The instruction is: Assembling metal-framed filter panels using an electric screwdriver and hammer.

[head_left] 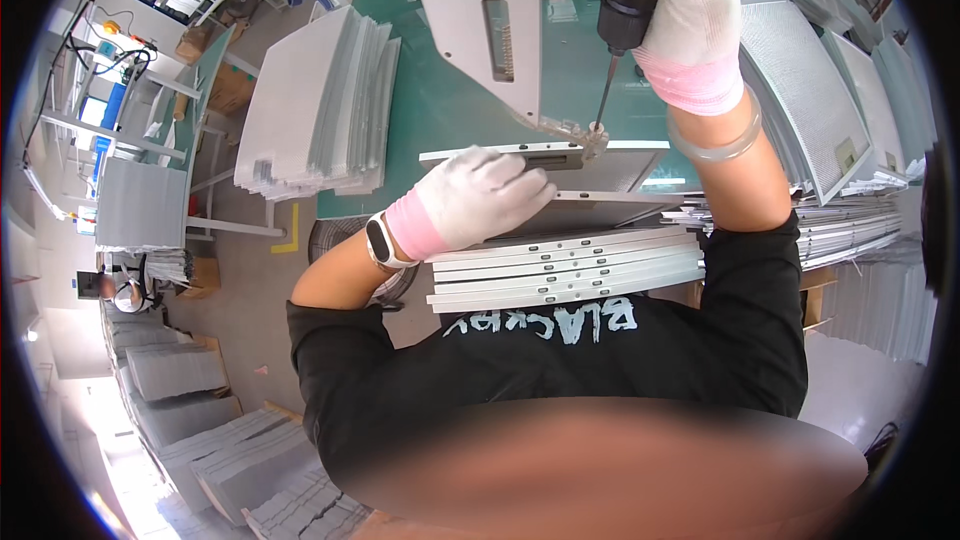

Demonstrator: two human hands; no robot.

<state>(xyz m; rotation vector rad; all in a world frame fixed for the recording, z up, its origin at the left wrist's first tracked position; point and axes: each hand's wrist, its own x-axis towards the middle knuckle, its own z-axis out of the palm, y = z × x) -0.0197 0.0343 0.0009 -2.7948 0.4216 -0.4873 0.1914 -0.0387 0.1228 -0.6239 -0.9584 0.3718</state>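
Observation:
My left hand [488, 195], in a white glove with a pink cuff, is closed over the edge of a flat white-framed panel [625, 162] standing in front of me. At the top, my gloved right hand [700, 15] is wrapped round an electric screwdriver [627, 5], both partly cut off by the upper edge. Its long thin bit points down into a clear guide piece [594, 140] at the panel's upper edge. Below my left hand, several more white-framed panels [570, 265] lean in a row against my body.
A white machine arm [480, 30] hangs over the green tabletop [410, 90]. Stacked panels [310, 105] stand on the table's left, with mesh-faced panels [800, 80] on the right. A fan [395, 280] sits on the floor under the left side. More stacks [180, 370] line the lower left.

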